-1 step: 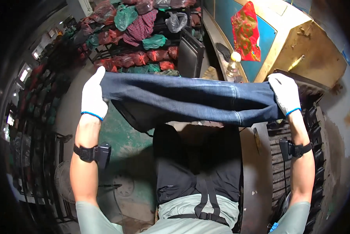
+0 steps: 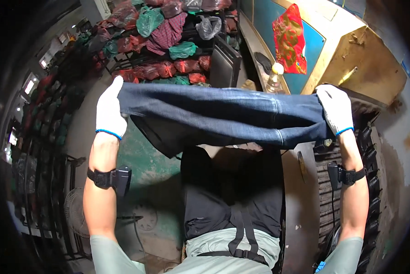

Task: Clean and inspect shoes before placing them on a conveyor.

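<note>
My left hand (image 2: pixel 110 106), in a white knit glove with a blue cuff edge, is closed on the left end of a dark blue denim garment (image 2: pixel 200 112). On the opposite end, my right hand (image 2: pixel 335 108), gloved the same way, grips the cloth. Between the two hands the denim stretches sideways in long folds above my lap, with pale seams towards the right. Black cloth (image 2: pixel 157 139) hangs below its left part. The exact kind of garment cannot be made out from its folds.
Racks of bagged bundles (image 2: pixel 168 68) stand ahead and along the left. Beyond the denim at right are a clear bottle with a yellow cap (image 2: pixel 274 78), a red package (image 2: pixel 289 41) and a blue-and-cream cabinet (image 2: pixel 314 43). A fan (image 2: pixel 77 208) stands at lower left.
</note>
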The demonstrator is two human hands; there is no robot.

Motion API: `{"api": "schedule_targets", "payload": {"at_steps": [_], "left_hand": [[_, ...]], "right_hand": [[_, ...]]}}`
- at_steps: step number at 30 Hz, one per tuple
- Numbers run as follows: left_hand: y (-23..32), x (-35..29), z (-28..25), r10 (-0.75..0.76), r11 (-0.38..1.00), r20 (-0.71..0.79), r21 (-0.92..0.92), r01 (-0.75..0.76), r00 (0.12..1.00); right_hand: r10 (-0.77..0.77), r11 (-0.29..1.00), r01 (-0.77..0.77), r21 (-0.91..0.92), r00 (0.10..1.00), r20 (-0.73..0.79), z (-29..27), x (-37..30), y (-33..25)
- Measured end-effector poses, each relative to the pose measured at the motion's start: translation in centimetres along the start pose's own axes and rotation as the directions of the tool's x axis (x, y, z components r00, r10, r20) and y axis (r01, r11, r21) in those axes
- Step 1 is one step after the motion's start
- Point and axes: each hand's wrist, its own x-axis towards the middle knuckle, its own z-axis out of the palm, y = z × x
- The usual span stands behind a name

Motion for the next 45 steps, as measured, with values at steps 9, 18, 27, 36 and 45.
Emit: {"api": "schedule_targets", "payload": {"at_steps": [9,18,27,36,45], "left_hand": [[-2.6,0.0,-1.9,-0.077,0.983,-0.040,0.163,0.083,0.996],[-1.8,2.4,-3.4,-0.171,0.975,-0.074,0.133,0.180,0.982],[-5.2,4.0,-6.0,-0.359,0.869,-0.040,0.350,0.350,0.932],[-2.9,7.3,-6.2,-0.308,0.880,-0.077,0.356,0.314,0.948],[-0.7,4.7,-5.4,-0.165,0.781,-0.061,0.601,0.168,0.984]], "right_hand": [[-0.046,0.999,0.035,0.038,0.933,0.356,1.3,-0.4,1.3],[-0.181,0.961,0.111,0.253,0.944,0.275,-1.6,0.9,0.1],[0.069,0.946,-0.222,0.235,0.849,0.524,1.0,-1.1,1.2],[-0.257,0.881,-0.245,0.404,0.471,0.844,-2.8,-0.4,-3.1],[-0.181,0.983,0.085,0.164,0.610,0.771,0.0,-3.1,-5.1]]}}
